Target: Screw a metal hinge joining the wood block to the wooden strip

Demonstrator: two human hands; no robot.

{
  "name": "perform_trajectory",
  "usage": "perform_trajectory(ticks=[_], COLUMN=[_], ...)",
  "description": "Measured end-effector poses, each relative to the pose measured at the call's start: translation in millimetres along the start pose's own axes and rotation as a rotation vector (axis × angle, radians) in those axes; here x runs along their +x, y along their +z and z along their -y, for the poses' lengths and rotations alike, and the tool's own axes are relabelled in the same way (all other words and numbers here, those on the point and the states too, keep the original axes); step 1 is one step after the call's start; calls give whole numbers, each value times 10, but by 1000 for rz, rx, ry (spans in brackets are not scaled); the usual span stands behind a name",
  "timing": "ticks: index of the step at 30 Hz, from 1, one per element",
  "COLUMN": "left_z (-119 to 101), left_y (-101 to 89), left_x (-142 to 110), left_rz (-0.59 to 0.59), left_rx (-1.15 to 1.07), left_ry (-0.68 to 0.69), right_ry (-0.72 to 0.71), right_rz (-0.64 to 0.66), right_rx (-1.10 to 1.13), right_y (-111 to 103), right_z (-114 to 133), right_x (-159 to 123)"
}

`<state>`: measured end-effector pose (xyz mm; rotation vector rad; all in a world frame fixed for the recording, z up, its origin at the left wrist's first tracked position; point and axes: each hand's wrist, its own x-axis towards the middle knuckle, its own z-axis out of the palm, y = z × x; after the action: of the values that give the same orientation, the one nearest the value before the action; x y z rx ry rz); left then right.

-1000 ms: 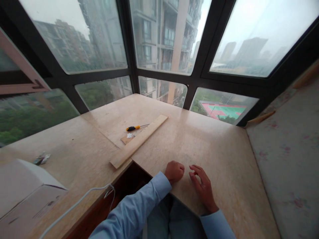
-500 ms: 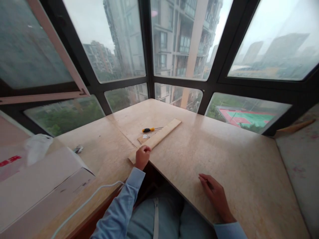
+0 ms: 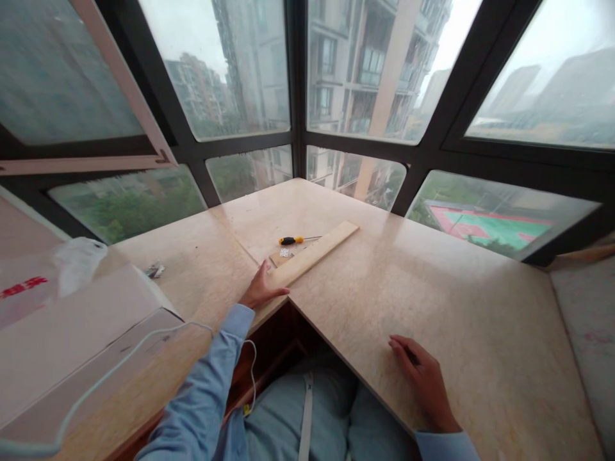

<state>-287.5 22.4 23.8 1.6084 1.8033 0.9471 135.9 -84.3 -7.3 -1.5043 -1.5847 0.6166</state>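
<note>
A long, flat wooden board (image 3: 323, 250) lies slantwise across the tabletop. My left hand (image 3: 262, 288) grips its near end, thumb along one long edge and fingers at the other; the hand covers that end. Just beyond the board lie a yellow-and-black screwdriver (image 3: 291, 241) and a small white metal plate with holes (image 3: 284, 253). The plate rests by a smaller wooden piece (image 3: 275, 259), partly hidden by the board. On the right of the tabletop rests my right hand (image 3: 423, 374), fingers curled and thumb against them. What it may hold is hidden.
The stone-patterned tabletop (image 3: 423, 282) has an open corner over my lap. At left stands a white box (image 3: 81, 320) with a plastic bag (image 3: 79, 259) on it. Small metallic bits (image 3: 154, 270) lie beside the box. A white cable (image 3: 115, 358) crosses the left side. Windows surround the table.
My left hand has gone from a closed curl over the board to a wider grip at its near end. My right hand stays nearly in place. The view has shifted slightly.
</note>
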Motion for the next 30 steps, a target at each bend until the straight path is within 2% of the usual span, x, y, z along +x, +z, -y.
perform_trajectory(ticks=[6,12,24,27,30], left_z=[-44,-86,-168,-246,-397], left_y=[147,224,257,262,364], left_x=[183,179,97,21,-110], left_rz=[41,-39,-141,-183,-234], left_rx=[173,415,479,411,260], left_ry=[70,40,83,115,142], right_ry=[7,17,19,5,-6], right_rz=[7,11,14,4,-3], right_rx=[-20,-38,-34,-19,3], right_y=[-14,-5,-14,-1,-9], right_z=[0,-17,30,17,32], right_x=[0,-1,2,-9,-19])
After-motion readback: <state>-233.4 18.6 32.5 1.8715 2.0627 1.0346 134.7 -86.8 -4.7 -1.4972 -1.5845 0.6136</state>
